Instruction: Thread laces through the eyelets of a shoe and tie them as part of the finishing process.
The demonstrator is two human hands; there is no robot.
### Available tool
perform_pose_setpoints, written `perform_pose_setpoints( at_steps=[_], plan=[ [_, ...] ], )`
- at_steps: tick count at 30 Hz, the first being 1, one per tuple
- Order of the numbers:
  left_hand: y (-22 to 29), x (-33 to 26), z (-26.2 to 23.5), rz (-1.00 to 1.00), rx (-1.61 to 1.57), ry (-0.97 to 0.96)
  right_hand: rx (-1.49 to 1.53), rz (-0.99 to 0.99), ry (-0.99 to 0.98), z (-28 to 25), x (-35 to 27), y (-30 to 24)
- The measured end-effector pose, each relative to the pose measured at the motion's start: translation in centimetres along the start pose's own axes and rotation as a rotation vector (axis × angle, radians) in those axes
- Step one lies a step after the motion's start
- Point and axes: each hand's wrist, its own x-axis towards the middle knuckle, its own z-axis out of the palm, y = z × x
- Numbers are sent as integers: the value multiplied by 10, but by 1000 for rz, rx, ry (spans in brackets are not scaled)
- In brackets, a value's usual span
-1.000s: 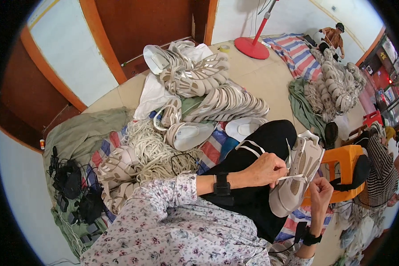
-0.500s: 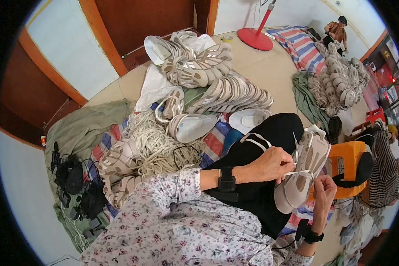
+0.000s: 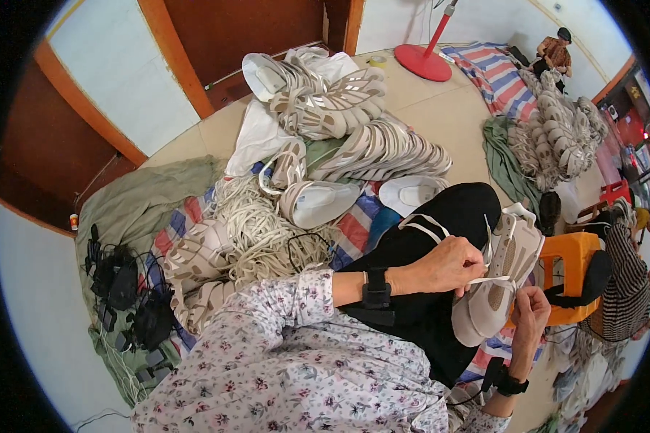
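Note:
A beige and white shoe upper (image 3: 478,315) with mesh panels leans over my black-trousered leg, its rounded toe towards me. A flat white shoelace (image 3: 497,280) crosses its front, low on the lacing area. My left hand (image 3: 444,268) pinches the lace at the shoe's left side, fingers closed. At the right edge, my right hand (image 3: 531,312) is closed in a pinch where the lace comes out; its grip is partly hidden. A loose length of lace (image 3: 425,225) loops over my knee beyond the left hand.
Left of my leg lies a heap of white laces (image 3: 263,231). Stacked shoe uppers (image 3: 386,153) stand beyond it on striped sheeting. An orange stool (image 3: 572,252) is close on the right; black cables and devices (image 3: 133,303) lie far left. Another person (image 3: 555,54) sits at the back right.
The whole view has shifted slightly, so the scene sits a little further right. Both hands keep nearly the same pinch at the shoe, and the lace stays across its front.

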Motion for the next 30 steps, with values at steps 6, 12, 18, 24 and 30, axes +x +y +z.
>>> perform_pose_setpoints(
  at_steps=[6, 12, 18, 24, 30],
  plan=[
    [0, 0, 0, 10, -3, -1, 37, -17, -9, -1, 1, 2],
    [0, 1, -1, 0, 2, 5, 74, -17, 5, 2, 2, -1],
    [-2, 2, 0, 8, -25, 3, 3, -68, 84, 4, 4, 0],
    [0, 1, -2, 10, 14, 34, -216, -300, 82, 0, 9, 11],
    [2, 0, 0, -23, -47, 93, -287, -303, 133, -4, 10, 18]
  ],
)
